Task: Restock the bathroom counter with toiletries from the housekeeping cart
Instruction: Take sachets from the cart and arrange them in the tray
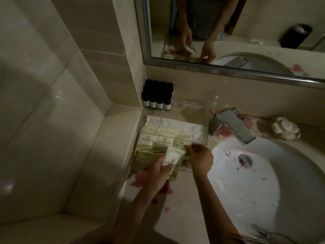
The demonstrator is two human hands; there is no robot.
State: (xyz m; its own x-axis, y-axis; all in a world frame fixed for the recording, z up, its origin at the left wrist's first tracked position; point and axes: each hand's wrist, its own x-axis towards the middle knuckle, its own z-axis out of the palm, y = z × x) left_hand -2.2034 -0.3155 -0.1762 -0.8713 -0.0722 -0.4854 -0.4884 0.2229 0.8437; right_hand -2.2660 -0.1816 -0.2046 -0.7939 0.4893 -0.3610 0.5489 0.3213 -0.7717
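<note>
Head view: hands work over a clear tray [206, 120] that sits on the worktop [184, 217], tight in the corner where two tiled walls meet.

The left hand [156, 175] is at the tray's near edge. Its grip is closed round the lower end of a white packet [173, 156], thumb on top and fingers beneath, and it holds the packet tilted above the tray's front row.

The right hand [200, 159] is at the tray's near right corner. Thumb and forefinger are pinched together on the corner of the rightmost of the cream packets [163, 140], the other fingers curled. Whether it also touches the white packet I cannot tell.

The cream packets, each with a gold emblem, lie in overlapping rows across the front of the tray. Flat white sachets [175, 123] lie at the back of it.

Behind the tray's far left corner a cluster of small dark bottles [158, 98] with pale labels stands against the wall.

Just right of the tray is a metal tap [230, 125], its spout over a white sink [263, 182]. Well to the right of the tray, a dish of soaps [285, 129] rests on the worktop.

Pink stains [139, 179] mark the worktop just in front of the tray.

Above and behind the tray, a mirror [228, 32] reflects both arms and a black canister [297, 35].
</note>
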